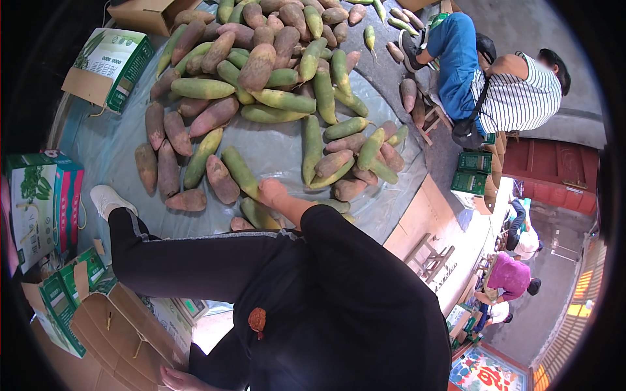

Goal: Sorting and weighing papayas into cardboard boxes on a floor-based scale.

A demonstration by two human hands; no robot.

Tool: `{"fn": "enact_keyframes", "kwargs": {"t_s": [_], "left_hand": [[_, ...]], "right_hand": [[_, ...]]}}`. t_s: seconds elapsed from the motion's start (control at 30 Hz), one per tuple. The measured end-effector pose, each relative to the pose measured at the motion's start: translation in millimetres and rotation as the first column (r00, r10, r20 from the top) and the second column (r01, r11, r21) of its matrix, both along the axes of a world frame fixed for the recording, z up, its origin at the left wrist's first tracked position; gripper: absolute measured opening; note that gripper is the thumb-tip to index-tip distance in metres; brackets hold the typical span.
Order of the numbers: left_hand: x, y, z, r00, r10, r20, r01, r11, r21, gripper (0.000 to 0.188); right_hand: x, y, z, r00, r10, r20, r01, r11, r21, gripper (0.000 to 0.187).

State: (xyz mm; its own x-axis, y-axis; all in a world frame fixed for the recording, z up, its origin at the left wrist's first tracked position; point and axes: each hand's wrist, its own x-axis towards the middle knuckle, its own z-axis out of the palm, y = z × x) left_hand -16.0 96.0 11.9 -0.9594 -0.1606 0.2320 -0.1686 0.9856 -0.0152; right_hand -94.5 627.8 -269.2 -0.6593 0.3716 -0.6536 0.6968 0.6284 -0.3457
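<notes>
In the head view, the person's right hand (272, 192), out of a black sleeve (336, 234), is at the lower end of a green radish (238, 168); its fingers look curled inward, but they are mostly hidden — whether they grip the radish I cannot tell. That radish lies slanted on a bluish plastic sheet (261, 140), with a brownish-red radish (222, 179) just to its left and a second green radish (259, 214) just below the hand. Beyond them is a large heap of radishes (261, 65), green and brownish-red mixed, and to the right a smaller cluster (355, 156) of both colours. The left hand (179, 378) shows only in part at the lower edge, beside an open cardboard box (120, 329) — how far its fingers are spread I cannot tell. A white shoe (112, 199) rests at the sheet's left side, near a green-and-white carton (40, 205). At the upper right, a co-worker in a striped top (521, 98) sits by the heap; a small wooden stool (428, 257) stands below.
</notes>
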Motion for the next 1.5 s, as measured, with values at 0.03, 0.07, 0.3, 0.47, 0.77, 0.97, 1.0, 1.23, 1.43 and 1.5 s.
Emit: {"fn": "enact_keyframes", "kwargs": {"t_s": [0.03, 0.07, 0.3, 0.47, 0.77, 0.97, 1.0, 1.23, 1.43, 1.5], "left_hand": [[-3.5, 0.5, -2.3, 1.0, 0.001, 0.001, -0.001, 1.0, 0.021, 0.022], [-6.0, 0.7, -4.3, 1.0, -0.007, 0.002, 0.007, 1.0, 0.026, 0.022], [-10.8, 3.5, -1.9, 0.999, -0.042, -0.001, 0.042, 0.999, 0.016, 0.021], [-10.9, 4.2, -2.4, 1.0, -0.026, 0.004, 0.026, 1.0, 0.012, 0.021], [-10.9, 4.2, -2.7, 1.0, -0.014, 0.009, 0.014, 1.0, 0.011, 0.021], [-26.4, 59.8, 17.8, 0.991, -0.068, -0.112, 0.049, 0.985, -0.168, 0.021], [-26.7, 61.3, 18.6, 0.992, -0.064, -0.107, 0.046, 0.985, -0.166, 0.021], [-13.7, 13.8, 1.0, 1.0, -0.011, -0.009, 0.012, 0.999, 0.05, 0.022], [-23.8, 48.2, 11.5, 0.994, -0.04, -0.102, 0.024, 0.988, -0.15, 0.023], [-23.4, 47.6, 11.2, 0.993, -0.054, -0.109, 0.037, 0.988, -0.152, 0.023]], "right_hand": [[2.6, 2.1, -0.8, 1.0, -0.007, -0.003, 0.007, 1.0, 0.013, 0.025], [4.9, 3.9, -1.6, 1.0, -0.011, -0.006, 0.011, 1.0, 0.025, 0.026], [7.0, 5.3, 5.2, 0.998, -0.054, -0.011, 0.054, 0.998, 0.019, 0.025], [7.9, 5.2, 3.4, 0.999, -0.043, -0.025, 0.044, 0.998, 0.036, 0.024], [9.3, 5.3, 0.5, 0.997, -0.056, -0.053, 0.057, 0.998, 0.035, 0.022], [11.5, 3.6, -4.9, 0.997, -0.026, -0.072, 0.03, 0.997, 0.064, 0.023], [12.0, 4.1, -6.3, 0.997, -0.026, -0.072, 0.031, 0.997, 0.065, 0.023], [7.0, 3.2, 5.3, 0.999, -0.049, -0.019, 0.05, 0.998, 0.045, 0.024], [5.3, 3.9, 15.9, 0.999, -0.053, 0.007, 0.053, 0.998, 0.028, 0.025], [4.7, 3.9, 16.3, 0.999, -0.051, -0.001, 0.051, 0.998, 0.029, 0.025]]}}
